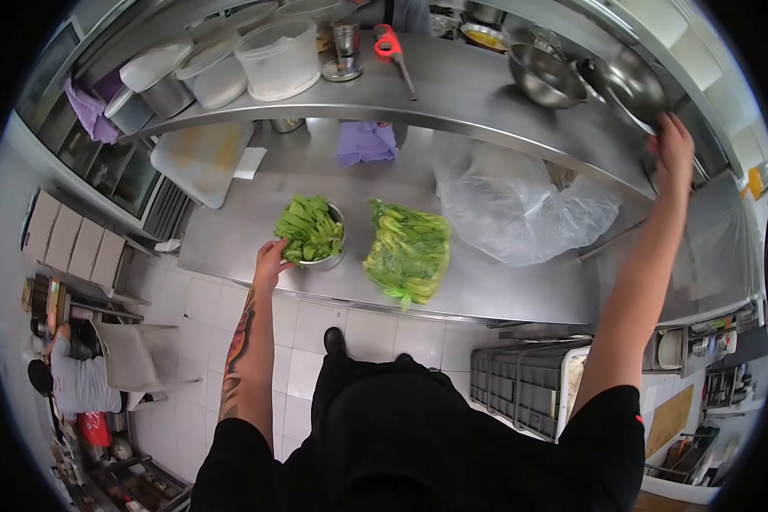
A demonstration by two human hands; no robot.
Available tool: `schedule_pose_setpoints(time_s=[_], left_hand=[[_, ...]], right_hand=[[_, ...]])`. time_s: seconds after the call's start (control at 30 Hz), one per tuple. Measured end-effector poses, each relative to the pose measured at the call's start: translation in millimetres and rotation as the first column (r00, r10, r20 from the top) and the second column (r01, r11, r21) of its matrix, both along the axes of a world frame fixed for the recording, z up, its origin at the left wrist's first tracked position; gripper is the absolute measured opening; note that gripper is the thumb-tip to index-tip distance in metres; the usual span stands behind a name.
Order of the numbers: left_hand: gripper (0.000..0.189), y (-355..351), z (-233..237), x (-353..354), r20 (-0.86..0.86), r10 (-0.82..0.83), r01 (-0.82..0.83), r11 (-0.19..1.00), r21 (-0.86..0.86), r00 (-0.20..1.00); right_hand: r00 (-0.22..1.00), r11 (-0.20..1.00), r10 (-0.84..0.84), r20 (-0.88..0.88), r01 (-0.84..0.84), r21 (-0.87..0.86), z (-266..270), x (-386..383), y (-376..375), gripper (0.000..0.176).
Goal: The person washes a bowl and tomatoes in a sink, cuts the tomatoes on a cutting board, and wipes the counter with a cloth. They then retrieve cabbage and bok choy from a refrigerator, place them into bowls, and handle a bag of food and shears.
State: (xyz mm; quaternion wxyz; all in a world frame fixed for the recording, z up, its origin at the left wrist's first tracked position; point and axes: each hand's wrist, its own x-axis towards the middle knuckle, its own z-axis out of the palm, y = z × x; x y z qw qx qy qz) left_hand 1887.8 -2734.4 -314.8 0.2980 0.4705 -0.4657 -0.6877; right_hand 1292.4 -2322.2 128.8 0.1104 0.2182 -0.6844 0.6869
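My left hand (270, 263) is at the lower left rim of a metal bowl (336, 253) heaped with cut green leaves (309, 229), its fingers closed round the edge. To the right of it, a clear bag of leafy greens (408, 252) lies on the steel table (503, 294). Up at the right end of the raised shelf, my right hand (672, 154) reaches to the edge of a large steel bowl (630, 85); its fingertips are partly hidden, so the grip is unclear. A smaller steel bowl (548, 77) stands left of that one.
Crumpled clear plastic (520, 205) and a purple cloth (367, 142) lie on the table. Along the shelf (452, 77) are tubs (278, 60) and a red lighter (389, 47). A cutting board (200, 162) is at left. Someone in grey (81, 375) is at far left; another person stands behind the shelf.
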Motion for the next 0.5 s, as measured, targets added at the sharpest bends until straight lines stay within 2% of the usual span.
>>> schedule_pose_setpoints(time_s=[0.03, 0.07, 0.13, 0.17, 0.23, 0.3, 0.33, 0.37, 0.4, 0.43, 0.47, 0.5], left_hand=[[0.022, -4.0, 1.9, -0.6, 0.007, 0.01, -0.01, 1.0, 0.003, 1.0], [0.02, -8.3, 3.2, -1.0, 0.011, -0.01, 0.01, 1.0, 0.001, 1.0], [0.017, -24.1, 0.3, 3.4, -0.002, -0.067, 0.067, 0.998, -0.002, 0.998], [0.017, -35.2, -0.9, 7.2, 0.003, -0.064, 0.064, 0.998, 0.004, 0.998], [0.016, -59.3, 0.8, 16.0, 0.04, -0.194, 0.195, 0.981, -0.005, 0.98], [0.016, -84.6, 9.1, 27.7, 0.079, -0.248, 0.248, 0.969, 0.005, 0.966], [0.016, -94.6, 11.9, 32.4, 0.099, -0.282, 0.282, 0.959, 0.017, 0.954], [0.016, -103.9, 14.0, 38.8, 0.102, -0.295, 0.294, 0.956, 0.023, 0.95], [0.017, -115.7, 19.0, 46.1, 0.141, -0.363, 0.361, 0.932, 0.04, 0.921], [0.019, -127.0, 26.4, 52.6, 0.181, -0.429, 0.425, 0.903, 0.06, 0.885], [0.019, -137.6, 39.9, 55.9, 0.187, -0.439, 0.436, 0.898, 0.06, 0.879], [0.023, -146.5, 57.3, 55.8, 0.476, -0.454, 0.523, 0.852, -0.016, 0.753]], right_hand=[[0.988, 0.989, 0.143, 0.051, -0.145, 0.041, -17.6, -26.6, 44.6, 0.042], [0.999, 0.996, -0.022, 0.023, 0.02, 0.089, -33.1, 2.6, 72.7, 0.04], [0.99, 0.989, 0.123, 0.061, -0.128, 0.08, -69.9, 62.8, 119.9, 0.038], [0.977, 0.958, 0.21, 0.046, -0.215, 0.192, -90.9, 86.8, 139.4, 0.041], [0.975, 0.884, -0.161, 0.15, 0.074, 0.462, -151.4, 144.2, 150.7, 0.043], [0.959, 0.792, -0.136, 0.249, -0.045, 0.609, -219.8, 210.1, 128.1, 0.048], [0.947, 0.657, -0.055, 0.315, -0.204, 0.726, -253.2, 234.4, 104.9, 0.051], [0.869, 0.648, -0.131, 0.477, -0.289, 0.704, -224.9, 314.1, 31.0, 0.049], [0.774, 0.77, 0.061, 0.63, -0.438, 0.464, -291.2, 323.2, 12.5, 0.046], [0.657, 0.669, 0.244, 0.713, -0.646, 0.367, -302.3, 349.8, -29.2, 0.043], [0.576, 0.678, 0.315, 0.754, -0.692, 0.246, -330.2, 373.2, -66.0, 0.039], [0.573, 0.734, 0.381, 0.726, -0.665, 0.14, -356.8, 395.5, -100.4, 0.03]])
